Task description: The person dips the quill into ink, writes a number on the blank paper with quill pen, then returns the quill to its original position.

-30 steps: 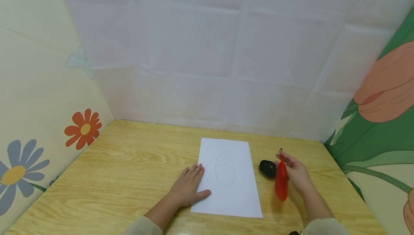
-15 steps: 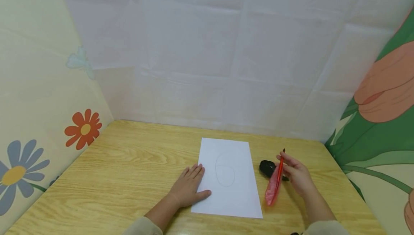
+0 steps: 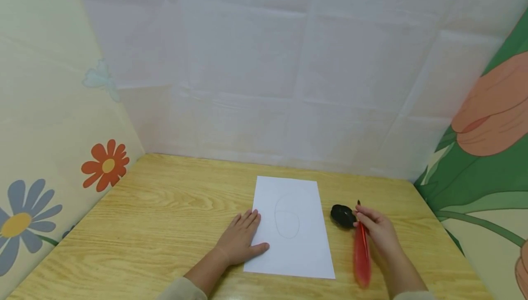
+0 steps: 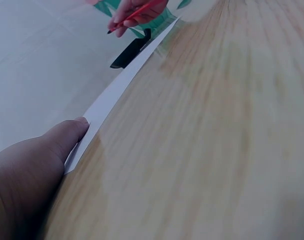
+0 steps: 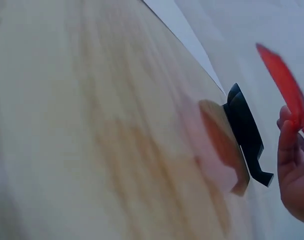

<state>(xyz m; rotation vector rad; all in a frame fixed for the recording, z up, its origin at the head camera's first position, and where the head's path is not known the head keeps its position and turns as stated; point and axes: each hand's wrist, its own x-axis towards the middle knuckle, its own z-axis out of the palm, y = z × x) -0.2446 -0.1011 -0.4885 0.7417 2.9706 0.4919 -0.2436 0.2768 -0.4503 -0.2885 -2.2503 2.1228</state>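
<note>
My left hand rests flat on the left edge of a white sheet of paper, fingers and thumb spread. A thin pencil-like outline resembling a 6 is on the sheet. To the right of it, my right hand pinches a red feather pen near its dark tip, which points away from me. The feathered end hangs toward the front of the table. Just left of those fingertips sits a rounded, glossy black object; in the right wrist view, the black object has a narrow tail.
A wood-grain table carries everything. White cloth hangs behind it. Side panels show printed flowers, including an orange flower at the left and a large tulip at the right.
The feather pen's tail swung left, then back right and nearer the front. My right hand moved slightly toward me. My left hand and the paper stayed in place.
</note>
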